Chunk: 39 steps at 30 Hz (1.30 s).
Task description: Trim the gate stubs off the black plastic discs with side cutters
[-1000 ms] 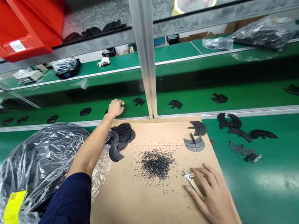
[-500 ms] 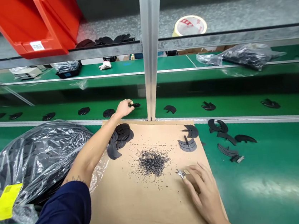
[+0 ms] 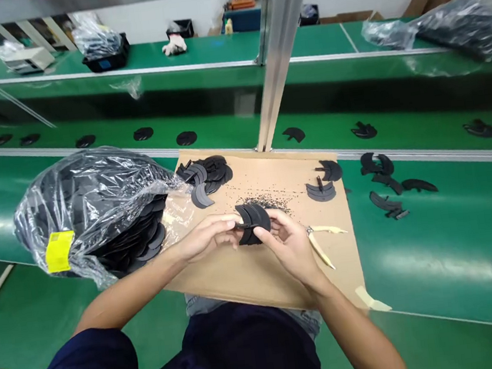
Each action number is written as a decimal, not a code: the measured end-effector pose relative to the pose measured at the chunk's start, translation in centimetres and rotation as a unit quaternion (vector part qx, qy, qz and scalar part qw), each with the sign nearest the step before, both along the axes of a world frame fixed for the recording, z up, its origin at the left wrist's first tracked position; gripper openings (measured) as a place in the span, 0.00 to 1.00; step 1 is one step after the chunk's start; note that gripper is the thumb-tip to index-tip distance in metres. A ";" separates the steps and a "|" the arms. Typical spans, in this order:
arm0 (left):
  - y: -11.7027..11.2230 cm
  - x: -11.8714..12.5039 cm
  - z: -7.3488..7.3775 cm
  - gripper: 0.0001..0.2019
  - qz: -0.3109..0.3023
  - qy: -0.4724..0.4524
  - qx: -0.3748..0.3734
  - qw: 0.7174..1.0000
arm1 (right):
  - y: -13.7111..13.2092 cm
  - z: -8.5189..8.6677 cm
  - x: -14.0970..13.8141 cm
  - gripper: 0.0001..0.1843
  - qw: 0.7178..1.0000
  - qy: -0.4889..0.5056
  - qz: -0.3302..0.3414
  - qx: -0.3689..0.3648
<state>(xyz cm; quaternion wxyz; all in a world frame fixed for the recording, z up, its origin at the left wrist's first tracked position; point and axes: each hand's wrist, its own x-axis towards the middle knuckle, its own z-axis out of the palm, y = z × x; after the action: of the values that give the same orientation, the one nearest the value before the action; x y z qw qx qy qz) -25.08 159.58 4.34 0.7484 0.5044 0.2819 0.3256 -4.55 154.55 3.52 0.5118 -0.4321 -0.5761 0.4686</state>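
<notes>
Above the cardboard sheet (image 3: 238, 274) a black curved plastic part (image 3: 254, 220) is held between both hands. My left hand (image 3: 207, 237) pinches its left edge at a thin stem. From the other side my right hand (image 3: 292, 244) grips it, thumb across the front. Beside the right hand, cutting nippers (image 3: 326, 230) with pale yellow handles lie spread on the cardboard. A scatter of small black bits (image 3: 270, 203) shows partly behind the held part. Similar black parts are piled (image 3: 211, 173) at the cardboard's back left, and two more (image 3: 321, 191) lie at its right.
A clear plastic bag (image 3: 95, 184) full of black parts lies left of the cardboard. On the green belt (image 3: 227, 136) black parts sit spaced apart. A metal post (image 3: 279, 68) rises behind the cardboard. Several loose parts (image 3: 385, 183) lie on the bench at right.
My left hand has come back from the belt to the middle. My right hand has left the nippers on the cardboard and joined it on the black part. The view has tilted down.
</notes>
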 end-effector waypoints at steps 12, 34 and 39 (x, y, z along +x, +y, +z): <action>-2.7 0.2 -2.3 0.28 0.088 0.031 0.025 0.995 | -0.3 0.4 -0.2 0.20 0.969 0.137 0.097 -0.181; -2.9 -0.6 -2.4 0.28 0.104 0.163 0.269 0.944 | -0.5 -0.2 0.3 0.13 0.991 -0.128 0.037 0.029; -2.1 -3.5 -3.3 0.27 0.083 0.303 0.467 0.827 | -0.3 -1.8 0.9 0.15 0.991 -0.129 0.036 0.008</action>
<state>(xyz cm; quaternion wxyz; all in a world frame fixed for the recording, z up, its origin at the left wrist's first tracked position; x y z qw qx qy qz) -28.56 157.44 1.06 0.2710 0.8413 0.3499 0.3104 -3.61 154.27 1.69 0.4198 -0.4632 -0.6563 0.4225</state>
